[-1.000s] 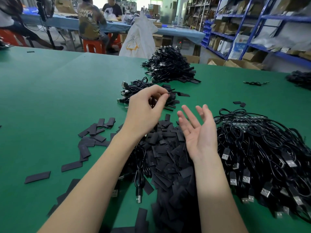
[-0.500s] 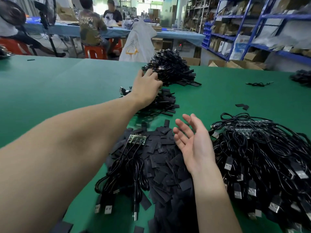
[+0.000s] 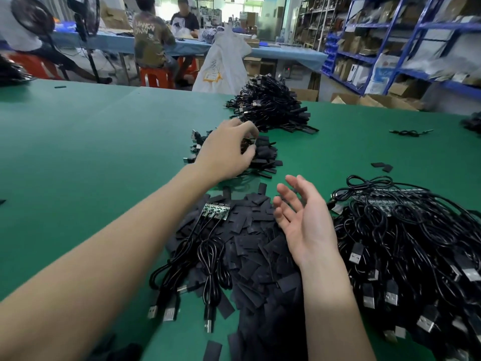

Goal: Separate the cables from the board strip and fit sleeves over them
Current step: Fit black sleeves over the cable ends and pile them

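Observation:
A short green board strip [image 3: 216, 211] with black USB cables [image 3: 208, 259] still joined to it lies on a heap of flat black sleeves [image 3: 263, 259] in front of me. My left hand [image 3: 227, 151] is stretched forward over a small pile of sleeved cables [image 3: 265, 158], its fingers loosely curled with nothing seen in them. Palm up, my right hand [image 3: 303, 221] hovers over the sleeve heap's right side, fingers spread and empty.
A big tangle of black USB cables on board strips [image 3: 416, 246] fills the right of the green table [image 3: 91, 152]. A larger pile of finished cables [image 3: 270, 106] sits further back. Loose sleeves [image 3: 382, 166] lie scattered. People sit at a blue table behind.
My left hand, which pinched a piece near me a second ago, reached out to the small pile and now holds nothing. The board strip with cables came into view. My right hand stayed open.

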`<state>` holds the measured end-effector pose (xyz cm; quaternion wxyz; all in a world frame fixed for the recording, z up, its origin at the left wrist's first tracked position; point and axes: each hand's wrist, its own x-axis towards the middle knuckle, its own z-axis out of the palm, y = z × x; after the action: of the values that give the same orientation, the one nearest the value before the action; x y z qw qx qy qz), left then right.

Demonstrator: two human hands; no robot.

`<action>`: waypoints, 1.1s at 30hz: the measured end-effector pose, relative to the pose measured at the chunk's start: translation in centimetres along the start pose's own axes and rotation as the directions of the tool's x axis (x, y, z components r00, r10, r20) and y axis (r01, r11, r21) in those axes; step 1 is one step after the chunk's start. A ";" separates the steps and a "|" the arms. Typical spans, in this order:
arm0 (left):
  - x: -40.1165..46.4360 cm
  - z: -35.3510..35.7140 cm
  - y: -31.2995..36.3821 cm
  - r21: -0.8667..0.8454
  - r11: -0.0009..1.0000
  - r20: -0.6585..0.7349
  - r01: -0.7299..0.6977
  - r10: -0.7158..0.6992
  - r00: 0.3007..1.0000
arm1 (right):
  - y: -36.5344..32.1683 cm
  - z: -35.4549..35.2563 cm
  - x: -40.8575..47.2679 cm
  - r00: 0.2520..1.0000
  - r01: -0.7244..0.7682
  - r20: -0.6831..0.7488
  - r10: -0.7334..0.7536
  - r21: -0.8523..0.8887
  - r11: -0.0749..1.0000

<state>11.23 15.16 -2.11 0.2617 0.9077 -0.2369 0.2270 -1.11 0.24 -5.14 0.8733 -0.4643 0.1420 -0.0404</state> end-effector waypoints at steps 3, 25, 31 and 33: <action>-3.7 -0.9 1.1 -0.150 0.985 -0.029 0.081 -0.086 0.996 | 0.0 0.0 0.0 1.000 0.009 0.008 -0.008 -0.034 0.999; -10.0 -0.9 1.4 -0.266 0.754 0.270 0.600 -0.540 0.798 | 2.8 0.9 0.7 0.919 0.350 0.205 -0.336 -0.819 0.455; -9.6 -2.4 1.6 -0.719 0.351 0.372 0.600 -0.535 0.758 | 2.3 0.8 0.5 0.949 0.295 0.182 -0.256 -0.798 0.526; -9.6 -2.8 1.6 -0.791 0.190 0.427 0.582 -0.510 0.746 | 2.1 0.9 0.3 0.963 0.266 0.190 -0.189 -0.760 0.593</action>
<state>2.03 18.63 -4.52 0.7539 0.6527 0.0102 -0.0741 -0.64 2.11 -6.42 0.5786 -0.8117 0.0460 -0.0656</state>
